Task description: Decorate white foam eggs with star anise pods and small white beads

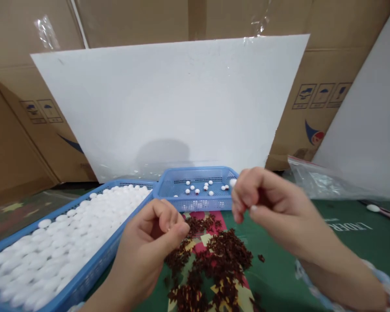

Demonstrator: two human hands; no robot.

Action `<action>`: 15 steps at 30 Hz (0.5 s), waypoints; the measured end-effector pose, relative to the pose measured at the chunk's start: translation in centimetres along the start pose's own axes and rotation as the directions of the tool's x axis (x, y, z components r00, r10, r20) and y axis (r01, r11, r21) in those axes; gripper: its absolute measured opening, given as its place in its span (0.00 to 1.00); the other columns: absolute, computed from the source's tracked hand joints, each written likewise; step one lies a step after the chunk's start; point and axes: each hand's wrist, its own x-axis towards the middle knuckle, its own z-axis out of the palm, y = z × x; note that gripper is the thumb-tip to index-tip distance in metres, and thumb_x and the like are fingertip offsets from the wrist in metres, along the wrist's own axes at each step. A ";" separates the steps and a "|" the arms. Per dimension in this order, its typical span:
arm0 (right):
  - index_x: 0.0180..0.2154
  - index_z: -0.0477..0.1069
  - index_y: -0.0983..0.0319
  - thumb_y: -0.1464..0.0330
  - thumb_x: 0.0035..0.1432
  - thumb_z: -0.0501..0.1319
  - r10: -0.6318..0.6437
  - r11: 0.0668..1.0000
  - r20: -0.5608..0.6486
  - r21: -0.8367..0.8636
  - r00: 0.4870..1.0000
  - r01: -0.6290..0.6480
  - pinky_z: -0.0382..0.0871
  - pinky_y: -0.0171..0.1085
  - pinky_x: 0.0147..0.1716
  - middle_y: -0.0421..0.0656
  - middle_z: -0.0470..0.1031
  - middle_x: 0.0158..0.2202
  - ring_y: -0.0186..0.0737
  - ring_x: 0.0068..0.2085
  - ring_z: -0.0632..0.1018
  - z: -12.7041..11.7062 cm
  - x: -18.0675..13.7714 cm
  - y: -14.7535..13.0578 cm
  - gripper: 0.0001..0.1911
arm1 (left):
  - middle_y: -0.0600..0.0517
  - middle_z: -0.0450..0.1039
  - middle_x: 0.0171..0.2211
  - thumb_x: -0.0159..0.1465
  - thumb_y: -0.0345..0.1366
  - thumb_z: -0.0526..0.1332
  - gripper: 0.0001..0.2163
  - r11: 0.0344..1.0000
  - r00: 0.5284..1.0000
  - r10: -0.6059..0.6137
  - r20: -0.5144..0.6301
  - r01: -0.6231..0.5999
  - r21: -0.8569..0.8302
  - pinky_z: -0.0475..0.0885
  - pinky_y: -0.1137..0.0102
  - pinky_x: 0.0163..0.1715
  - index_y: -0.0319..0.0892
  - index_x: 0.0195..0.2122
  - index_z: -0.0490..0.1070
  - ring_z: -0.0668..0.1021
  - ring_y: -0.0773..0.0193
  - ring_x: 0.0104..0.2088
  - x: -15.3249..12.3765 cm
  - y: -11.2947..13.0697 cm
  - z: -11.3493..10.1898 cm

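Head view, one frame: I'm seeing both bare hands working over a green printed table mat (354,247).

Item 1: the left hand (156,236) is curling shut, thumb pressing on the index fingertip. It is sitting just at the near-left edge of a heap of small dark-red dried bits (214,260) lying on the mat. I cannot tell whether anything is sitting inside that pinch.

Item 2: the right hand (263,201) is hovering higher, over the heap's far-right side, fingers bunching closed. A single white round bead (233,182) is showing at its upper fingertips, touching them. I'm logging it as gripped, approx. level with the right rim of the basket behind.

Item 3: a small blue perforated plastic basket (195,203) is standing just beyond the heap, between the hands, holding a few loose white beads (198,188) scattered on its floor.

Item 4: a large blue plastic tray (94,268) is touching that basket's left corner and running toward me on the left, carrying many white oval pieces (52,242) w/ the left forearm just beside its wall.

Bkgd: a white flat board (169,108) is leaning against brown cardboard boxes (19,143). A clear plastic bag (321,182) is lying at right, near the right hand.
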 end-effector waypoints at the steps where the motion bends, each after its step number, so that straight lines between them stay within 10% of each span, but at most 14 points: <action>1: 0.18 0.50 0.61 0.81 0.35 0.43 0.001 1.000 0.039 -0.010 0.999 0.000 0.58 0.27 0.12 0.34 0.53 0.16 0.26 0.17 0.64 0.3 0.0 0.3 0.10 | 0.60 0.53 0.12 0.42 0.23 0.55 0.10 1.000 1.000 -0.001 -0.012 0.001 0.005 0.51 0.80 0.13 0.39 0.11 0.53 0.57 0.77 0.14 -0.1 -0.1 0.2; 10: 0.19 0.50 0.60 0.82 0.32 0.42 -0.115 0.993 -0.143 -0.047 0.983 0.110 0.53 0.28 0.14 0.35 0.50 0.17 0.27 0.18 0.56 -1.1 -0.2 0.0 0.11 | 0.60 0.52 0.13 0.43 0.24 0.55 0.11 0.993 0.999 -0.037 0.023 0.034 0.112 0.52 0.80 0.14 0.40 0.12 0.51 0.58 0.76 0.16 0.3 -1.1 -0.2; 15: 0.19 0.54 0.61 0.81 0.38 0.45 -0.260 0.886 -0.281 -0.449 0.924 0.113 0.54 0.30 0.19 0.35 0.54 0.20 0.27 0.22 0.59 -3.1 -0.3 -0.9 0.10 | 0.60 0.54 0.12 0.39 0.31 0.59 0.12 0.966 0.986 0.156 0.056 -0.164 0.198 0.53 0.80 0.12 0.41 0.11 0.52 0.59 0.75 0.15 1.2 -2.3 -1.5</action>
